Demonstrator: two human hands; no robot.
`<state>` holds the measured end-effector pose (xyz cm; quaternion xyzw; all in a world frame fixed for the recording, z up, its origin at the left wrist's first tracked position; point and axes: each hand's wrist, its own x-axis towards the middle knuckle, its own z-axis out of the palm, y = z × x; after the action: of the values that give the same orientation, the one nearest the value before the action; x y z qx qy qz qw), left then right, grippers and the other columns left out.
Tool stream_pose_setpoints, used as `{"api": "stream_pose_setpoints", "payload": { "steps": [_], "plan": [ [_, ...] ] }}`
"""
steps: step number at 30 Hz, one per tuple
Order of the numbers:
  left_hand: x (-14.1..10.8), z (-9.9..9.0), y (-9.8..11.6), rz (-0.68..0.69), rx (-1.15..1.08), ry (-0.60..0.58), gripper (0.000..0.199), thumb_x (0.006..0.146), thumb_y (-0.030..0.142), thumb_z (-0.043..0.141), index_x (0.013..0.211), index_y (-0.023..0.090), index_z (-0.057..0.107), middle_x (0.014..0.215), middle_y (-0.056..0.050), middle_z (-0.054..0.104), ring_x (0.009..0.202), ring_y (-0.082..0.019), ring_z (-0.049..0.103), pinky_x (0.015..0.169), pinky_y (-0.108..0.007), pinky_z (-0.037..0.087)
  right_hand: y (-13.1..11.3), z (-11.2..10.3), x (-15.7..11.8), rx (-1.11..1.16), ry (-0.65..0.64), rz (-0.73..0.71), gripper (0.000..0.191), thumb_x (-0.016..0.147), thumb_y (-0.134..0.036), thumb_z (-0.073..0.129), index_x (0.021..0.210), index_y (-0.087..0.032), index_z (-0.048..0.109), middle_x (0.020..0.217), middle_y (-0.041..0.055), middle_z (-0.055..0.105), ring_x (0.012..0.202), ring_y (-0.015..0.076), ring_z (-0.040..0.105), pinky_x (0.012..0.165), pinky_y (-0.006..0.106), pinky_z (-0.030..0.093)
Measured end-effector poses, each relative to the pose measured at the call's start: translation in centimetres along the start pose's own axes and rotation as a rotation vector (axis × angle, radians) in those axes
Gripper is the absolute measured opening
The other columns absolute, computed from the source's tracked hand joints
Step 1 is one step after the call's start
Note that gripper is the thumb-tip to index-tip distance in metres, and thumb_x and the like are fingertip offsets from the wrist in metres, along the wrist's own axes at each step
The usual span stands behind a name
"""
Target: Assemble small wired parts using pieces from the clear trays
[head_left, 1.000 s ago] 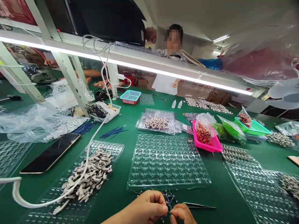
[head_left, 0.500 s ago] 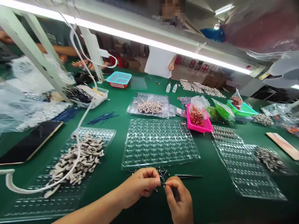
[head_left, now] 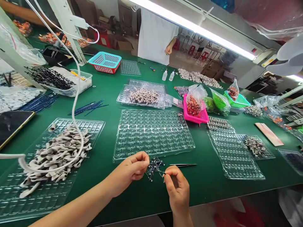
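Note:
Near the front of the green table (head_left: 205,189), my left hand (head_left: 132,170) is closed in a pinch, and whatever is between its fingertips is hidden. To its right, my right hand (head_left: 177,189) pinches a small dark part with a thin lead (head_left: 164,173) between thumb and forefinger. Behind and between the hands lies a loose heap of small dark parts with thin leads (head_left: 155,167). A pair of dark tweezers (head_left: 183,165) rests just beyond my right hand. Past the heap is a clear plastic tray (head_left: 153,132) with rows of moulded pockets.
Pale curved pieces (head_left: 61,148) are piled at left, with a white cable (head_left: 75,104) arching over them. Further back are a pink basket (head_left: 195,118), a blue basket (head_left: 105,60) and two small bottles (head_left: 164,75). More clear trays (head_left: 236,154) lie right. A person (head_left: 153,34) stands opposite.
The camera view has tilted down and shifted. My hands, close together before, are now further apart, and the heap of small parts shows more fully between them.

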<state>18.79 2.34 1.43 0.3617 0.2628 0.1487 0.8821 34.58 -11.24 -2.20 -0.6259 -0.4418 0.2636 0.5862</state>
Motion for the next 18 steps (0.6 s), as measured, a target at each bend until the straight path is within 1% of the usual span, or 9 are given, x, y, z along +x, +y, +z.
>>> {"api": "stream_pose_setpoints", "payload": {
  "steps": [2, 4, 6, 8, 10, 13, 16, 18],
  "plan": [
    [-0.1, -0.1, 0.3, -0.012, -0.015, 0.006, 0.020, 0.086, 0.031, 0.064, 0.096, 0.017, 0.054, 0.069, 0.006, 0.035, 0.056, -0.007, 0.024, 0.051, -0.021, 0.018, 0.1, 0.0, 0.0, 0.003, 0.029, 0.020, 0.008, 0.091, -0.024, 0.056, 0.085, -0.021, 0.060, 0.081, 0.0014, 0.056, 0.067, 0.0120, 0.052, 0.060, 0.023, 0.044],
    [0.0, 0.1, 0.2, -0.025, -0.003, 0.012, 0.027, 0.087, 0.031, 0.063, 0.108, 0.019, 0.052, 0.074, 0.006, 0.037, 0.058, -0.007, 0.027, 0.051, -0.021, 0.020, 0.1, 0.0, 0.0, 0.001, 0.035, 0.037, 0.010, 0.092, -0.026, 0.056, 0.086, -0.020, 0.060, 0.082, 0.0019, 0.056, 0.067, 0.0118, 0.052, 0.059, 0.023, 0.045],
    [0.2, 0.4, -0.2, -0.018, 0.067, 0.012, 0.032, 0.088, 0.034, 0.062, 0.113, 0.019, 0.049, 0.077, 0.005, 0.040, 0.059, -0.008, 0.030, 0.050, -0.021, 0.022, 0.1, 0.1, 0.0, -0.003, 0.033, 0.047, 0.011, 0.092, -0.028, 0.055, 0.086, -0.020, 0.060, 0.083, 0.0021, 0.056, 0.067, 0.0116, 0.052, 0.059, 0.023, 0.045],
    [0.3, 0.8, -0.6, -0.001, 0.168, 0.004, 0.034, 0.090, 0.040, 0.059, 0.114, 0.018, 0.048, 0.078, 0.004, 0.046, 0.058, -0.009, 0.034, 0.049, -0.021, 0.025, 0.0, 0.1, 0.0, -0.008, 0.041, 0.047, 0.012, 0.093, -0.028, 0.055, 0.085, -0.020, 0.060, 0.083, 0.0018, 0.056, 0.067, 0.0115, 0.052, 0.060, 0.023, 0.045],
    [0.3, 1.1, -0.9, 0.021, 0.269, 0.013, 0.032, 0.092, 0.043, 0.054, 0.111, 0.017, 0.047, 0.082, 0.001, 0.054, 0.058, -0.009, 0.038, 0.050, -0.022, 0.030, -0.1, 0.1, 0.0, -0.014, 0.053, 0.045, 0.013, 0.092, -0.028, 0.055, 0.083, -0.020, 0.060, 0.081, 0.0016, 0.056, 0.067, 0.0116, 0.052, 0.060, 0.023, 0.045],
    [0.1, 1.4, -0.9, 0.073, 0.403, 0.061, 0.024, 0.095, 0.038, 0.049, 0.106, 0.017, 0.051, 0.093, -0.005, 0.062, 0.064, -0.011, 0.047, 0.055, -0.024, 0.037, -0.4, 0.1, 0.1, -0.017, 0.051, 0.053, 0.014, 0.092, -0.028, 0.055, 0.082, -0.020, 0.060, 0.080, 0.0014, 0.056, 0.067, 0.0117, 0.053, 0.060, 0.023, 0.046],
    [-0.3, 1.5, -0.8, 0.144, 0.530, 0.095, 0.021, 0.095, 0.033, 0.048, 0.099, 0.017, 0.060, 0.090, -0.005, 0.063, 0.070, -0.014, 0.053, 0.064, -0.028, 0.045, -0.5, 0.1, 0.1, -0.016, 0.039, 0.057, 0.013, 0.093, -0.027, 0.054, 0.084, -0.020, 0.060, 0.081, 0.0021, 0.056, 0.067, 0.0117, 0.053, 0.060, 0.023, 0.047],
    [-0.4, 1.4, -0.9, 0.191, 0.555, 0.091, 0.023, 0.094, 0.033, 0.049, 0.099, 0.017, 0.065, 0.096, -0.006, 0.060, 0.075, -0.016, 0.058, 0.067, -0.029, 0.049, -0.3, 0.1, 0.0, -0.005, 0.031, 0.033, 0.011, 0.093, -0.025, 0.054, 0.086, -0.020, 0.060, 0.082, 0.0023, 0.057, 0.068, 0.0120, 0.055, 0.061, 0.024, 0.048]
  ]
}}
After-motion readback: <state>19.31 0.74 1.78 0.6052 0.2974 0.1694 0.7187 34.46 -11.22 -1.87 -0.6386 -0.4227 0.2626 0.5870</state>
